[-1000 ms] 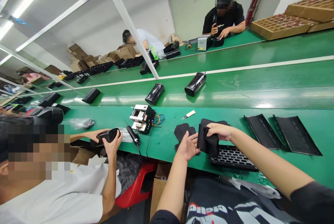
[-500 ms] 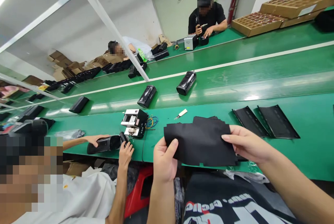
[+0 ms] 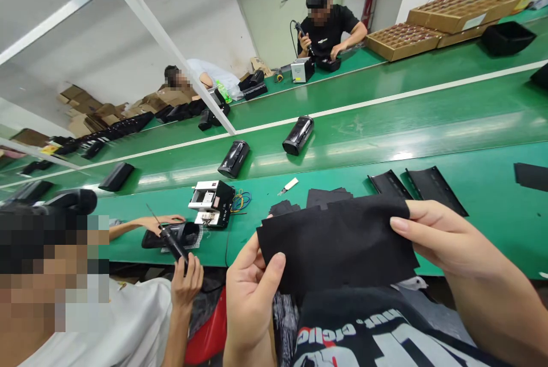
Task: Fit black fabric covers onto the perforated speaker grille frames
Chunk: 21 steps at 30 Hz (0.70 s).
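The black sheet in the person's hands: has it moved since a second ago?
Yes. The black sheet was bunched low over the stack of sheets; now it is lifted toward the camera and spread between left hand and right hand.

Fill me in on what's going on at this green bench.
The person wearing the camera holds a black fabric sheet stretched between the left hand and right hand, above the green bench. More black pieces and two black panels lie beyond it. A co-worker's hand alongside holds a screwdriver over a black housing.
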Available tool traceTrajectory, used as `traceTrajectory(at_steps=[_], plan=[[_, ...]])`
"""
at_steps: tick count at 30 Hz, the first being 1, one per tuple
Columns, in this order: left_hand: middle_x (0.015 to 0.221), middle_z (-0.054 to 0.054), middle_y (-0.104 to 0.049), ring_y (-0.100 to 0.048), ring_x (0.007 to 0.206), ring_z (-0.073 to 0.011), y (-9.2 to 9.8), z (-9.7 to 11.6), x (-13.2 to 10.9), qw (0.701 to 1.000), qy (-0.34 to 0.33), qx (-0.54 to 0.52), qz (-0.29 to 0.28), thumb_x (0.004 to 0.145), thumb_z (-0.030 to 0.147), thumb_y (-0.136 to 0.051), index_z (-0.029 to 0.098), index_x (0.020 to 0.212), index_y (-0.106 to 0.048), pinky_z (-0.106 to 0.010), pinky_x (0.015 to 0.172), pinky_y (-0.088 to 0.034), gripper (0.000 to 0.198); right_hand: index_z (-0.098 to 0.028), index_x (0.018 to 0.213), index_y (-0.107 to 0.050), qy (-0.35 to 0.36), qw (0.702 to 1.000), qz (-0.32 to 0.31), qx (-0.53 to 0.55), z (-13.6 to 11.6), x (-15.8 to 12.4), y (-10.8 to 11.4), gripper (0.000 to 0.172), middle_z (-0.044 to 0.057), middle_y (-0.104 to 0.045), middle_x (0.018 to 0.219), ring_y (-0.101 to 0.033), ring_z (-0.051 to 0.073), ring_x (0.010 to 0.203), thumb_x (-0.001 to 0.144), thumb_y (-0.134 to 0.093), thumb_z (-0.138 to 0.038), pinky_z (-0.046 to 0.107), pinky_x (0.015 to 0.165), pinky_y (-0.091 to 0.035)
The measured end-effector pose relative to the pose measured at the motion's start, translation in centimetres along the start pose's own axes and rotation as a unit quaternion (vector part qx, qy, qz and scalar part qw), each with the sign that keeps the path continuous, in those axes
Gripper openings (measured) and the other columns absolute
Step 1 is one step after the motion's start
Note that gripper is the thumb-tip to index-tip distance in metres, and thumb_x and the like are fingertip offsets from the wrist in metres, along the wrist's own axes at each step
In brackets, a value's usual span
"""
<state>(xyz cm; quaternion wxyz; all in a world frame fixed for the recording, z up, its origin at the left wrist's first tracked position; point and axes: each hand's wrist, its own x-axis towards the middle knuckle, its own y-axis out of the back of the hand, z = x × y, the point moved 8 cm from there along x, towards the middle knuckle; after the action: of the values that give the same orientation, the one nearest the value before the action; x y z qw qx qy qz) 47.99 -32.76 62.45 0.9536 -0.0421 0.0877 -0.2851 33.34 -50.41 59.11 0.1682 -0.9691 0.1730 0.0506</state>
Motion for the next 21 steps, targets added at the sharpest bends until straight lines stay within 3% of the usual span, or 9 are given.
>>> traceTrajectory(at_steps=[3,5,7,9,11,13,15,18,21], plan=[[0.086,-0.009,-0.068,-0.063,0.079,-0.0217,-0.2,-0.5,0.2,1.000,0.007,0.008,-0.018,0.064,0.032,-0.068,0.016,0.113,-0.056,-0.033,0.073,-0.052,0.053,-0.020,0.103,-0.063,-0.005,1.000,0.011,-0.007,0.3,0.6,0.5,0.035,0.007,-0.068,0.085,-0.062,0.025,0.084,0.076,-0.055,-0.041,0.033,0.066,-0.052],[0.083,-0.008,-0.068,-0.063,0.076,-0.0199,-0.1,-1.8,1.3,0.999,0.014,0.036,-0.036,0.067,0.034,-0.065,0.016,0.117,-0.052,-0.031,0.070,-0.052,0.055,-0.018,0.101,-0.063,-0.019,0.999,0.024,-0.013,1.5,2.3,1.7,0.034,0.007,-0.068,0.085,-0.063,0.023,0.080,0.075,-0.056,-0.040,0.033,0.067,-0.052],[0.084,-0.007,-0.066,-0.063,0.073,-0.0183,1.0,-4.7,3.0,0.995,0.027,0.091,-0.041,0.072,0.036,-0.059,0.016,0.122,-0.046,-0.030,0.067,-0.051,0.055,-0.016,0.098,-0.063,-0.039,0.997,0.056,-0.023,4.0,5.0,3.9,0.034,0.007,-0.068,0.083,-0.064,0.021,0.075,0.074,-0.057,-0.040,0.032,0.066,-0.051],[0.097,-0.010,-0.063,-0.062,0.077,-0.0185,3.1,-9.2,4.9,0.982,0.062,0.178,-0.025,0.077,0.034,-0.052,0.016,0.124,-0.040,-0.030,0.068,-0.050,0.052,-0.015,0.092,-0.063,-0.059,0.991,0.113,-0.044,7.6,8.1,7.0,0.030,0.006,-0.068,0.078,-0.063,0.020,0.074,0.074,-0.056,-0.038,0.030,0.067,-0.051],[0.105,-0.014,-0.058,-0.061,0.083,-0.0190,6.5,-14.6,6.0,0.929,0.137,0.343,0.025,0.076,0.027,-0.051,0.012,0.119,-0.044,-0.030,0.075,-0.047,0.046,-0.012,0.091,-0.062,-0.109,0.968,0.192,-0.122,12.0,10.4,10.6,0.028,0.008,-0.068,0.076,-0.063,0.020,0.078,0.079,-0.047,-0.032,0.030,0.068,-0.051],[0.112,-0.017,-0.053,-0.053,0.102,-0.0237,9.4,-19.4,5.8,0.832,0.209,0.513,0.040,0.070,0.024,-0.059,0.010,0.113,-0.049,-0.031,0.087,-0.040,0.046,-0.011,0.097,-0.059,-0.195,0.906,0.244,-0.285,16.0,11.5,13.7,0.029,0.011,-0.067,0.081,-0.063,0.021,0.081,0.080,-0.042,-0.026,0.031,0.067,-0.051],[0.112,-0.022,-0.050,-0.047,0.108,-0.0307,11.3,-22.8,4.9,0.794,0.253,0.549,0.070,0.068,0.026,-0.061,0.006,0.109,-0.050,-0.037,0.088,-0.038,0.047,-0.003,0.105,-0.054,-0.230,0.867,0.260,-0.357,18.6,11.8,15.7,0.037,0.020,-0.064,0.092,-0.060,0.029,0.089,0.074,-0.048,-0.021,0.040,0.073,-0.048],[0.110,-0.024,-0.049,-0.045,0.109,-0.0334,12.2,-25.5,3.6,0.778,0.282,0.551,0.108,0.070,0.034,-0.058,0.005,0.107,-0.049,-0.041,0.086,-0.038,0.047,0.004,0.115,-0.046,-0.231,0.840,0.261,-0.415,20.2,11.5,16.8,0.053,0.029,-0.055,0.108,-0.051,0.036,0.103,0.067,-0.053,-0.018,0.046,0.083,-0.040],[0.112,-0.020,-0.049,-0.044,0.111,-0.0307,12.3,-26.5,3.5,0.776,0.283,0.547,0.134,0.071,0.035,-0.058,0.011,0.107,-0.047,-0.039,0.085,-0.038,0.045,-0.001,0.118,-0.046,-0.207,0.832,0.239,-0.455,20.5,11.4,16.2,0.054,0.024,-0.054,0.113,-0.050,0.032,0.107,0.068,-0.053,-0.020,0.040,0.088,-0.038]])
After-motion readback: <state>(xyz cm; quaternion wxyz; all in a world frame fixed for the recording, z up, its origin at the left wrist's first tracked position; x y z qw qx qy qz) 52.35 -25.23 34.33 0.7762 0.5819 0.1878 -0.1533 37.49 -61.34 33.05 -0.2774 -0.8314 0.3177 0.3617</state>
